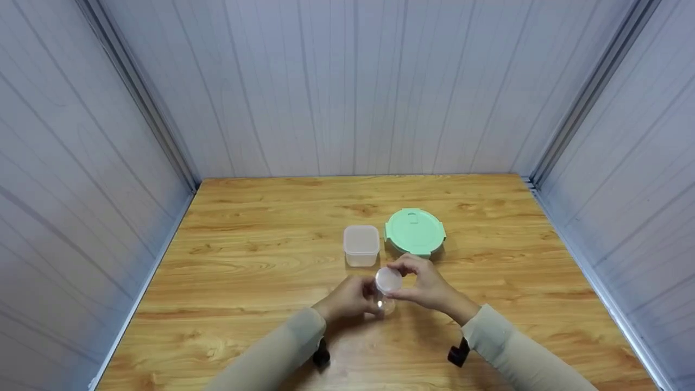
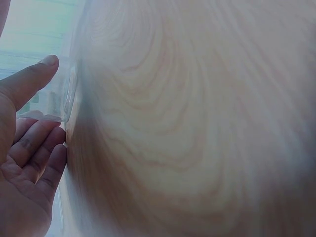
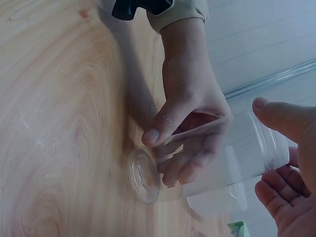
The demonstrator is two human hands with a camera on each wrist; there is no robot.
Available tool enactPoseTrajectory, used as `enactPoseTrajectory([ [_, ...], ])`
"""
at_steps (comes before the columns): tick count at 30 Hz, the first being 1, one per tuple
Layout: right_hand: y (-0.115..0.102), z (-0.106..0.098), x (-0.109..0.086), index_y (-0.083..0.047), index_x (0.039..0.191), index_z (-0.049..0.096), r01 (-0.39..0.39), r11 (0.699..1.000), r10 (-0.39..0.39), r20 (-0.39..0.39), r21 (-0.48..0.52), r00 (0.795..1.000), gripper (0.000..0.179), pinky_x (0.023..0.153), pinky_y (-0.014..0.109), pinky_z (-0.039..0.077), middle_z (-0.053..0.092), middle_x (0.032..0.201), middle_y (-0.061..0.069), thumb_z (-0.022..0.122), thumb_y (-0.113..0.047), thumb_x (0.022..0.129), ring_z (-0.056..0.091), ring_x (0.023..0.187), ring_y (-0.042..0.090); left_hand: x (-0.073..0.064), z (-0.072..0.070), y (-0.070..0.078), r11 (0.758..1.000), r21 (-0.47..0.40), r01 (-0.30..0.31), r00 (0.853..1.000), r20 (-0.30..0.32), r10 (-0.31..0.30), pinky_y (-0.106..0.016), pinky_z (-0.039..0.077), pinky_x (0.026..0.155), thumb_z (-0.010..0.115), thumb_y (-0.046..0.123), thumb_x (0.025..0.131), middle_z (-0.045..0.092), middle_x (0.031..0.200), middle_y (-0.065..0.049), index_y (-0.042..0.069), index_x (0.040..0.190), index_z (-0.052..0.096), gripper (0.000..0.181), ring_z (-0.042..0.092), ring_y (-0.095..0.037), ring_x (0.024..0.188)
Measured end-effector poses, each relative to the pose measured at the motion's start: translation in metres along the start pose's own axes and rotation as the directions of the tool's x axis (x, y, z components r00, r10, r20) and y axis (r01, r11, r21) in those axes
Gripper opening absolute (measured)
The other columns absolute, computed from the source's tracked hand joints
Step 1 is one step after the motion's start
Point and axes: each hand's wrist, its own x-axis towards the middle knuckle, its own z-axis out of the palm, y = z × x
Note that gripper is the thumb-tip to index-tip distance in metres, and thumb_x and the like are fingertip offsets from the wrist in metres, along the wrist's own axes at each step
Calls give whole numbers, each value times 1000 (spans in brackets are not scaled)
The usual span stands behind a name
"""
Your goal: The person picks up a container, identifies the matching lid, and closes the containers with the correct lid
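A clear plastic jar [image 1: 386, 306] stands upright on the table near the front middle, with a round whitish lid [image 1: 389, 281] on top. My left hand [image 1: 349, 297] holds the jar's body from the left, thumb on the near side and fingers behind it, as the right wrist view also shows through the clear wall. At the top, my right hand [image 1: 428, 286] grips the lid's rim between thumb and fingers. The jar's round base [image 3: 143, 175] touches the wooden surface in the right wrist view.
Just behind the jar stands a small translucent square container [image 1: 361, 245]. Right of that sits a round container with a mint-green clip lid [image 1: 415, 232]. Pale panel walls [image 1: 353, 87] enclose the wooden table [image 1: 244, 233] at the back and both sides.
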Motion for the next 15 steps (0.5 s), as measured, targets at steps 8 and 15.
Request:
enactPoseTrajectory([
  [8, -5, 2, 0, 1, 113, 76, -42, 999, 42, -23, -29, 999, 47, 86, 29, 60, 76, 107, 12, 101, -14, 76, 69, 97, 18, 0, 0, 1, 1000, 17, 11, 1000, 3, -11, -20, 51, 71, 95, 9, 80, 66, 85, 13, 12, 102, 76, 29, 60, -3, 76],
  [15, -3, 4, -2, 2, 113, 73, -52, 996, 50, -36, -72, 998, 50, 83, 25, 56, 74, 108, 14, 101, -14, 75, 67, 95, 18, 1, 0, 2, 1000, -2, 1, 1000, 7, -1, -20, 50, 71, 94, 7, 80, 66, 85, 12, 12, 104, 77, 30, 60, -4, 77],
])
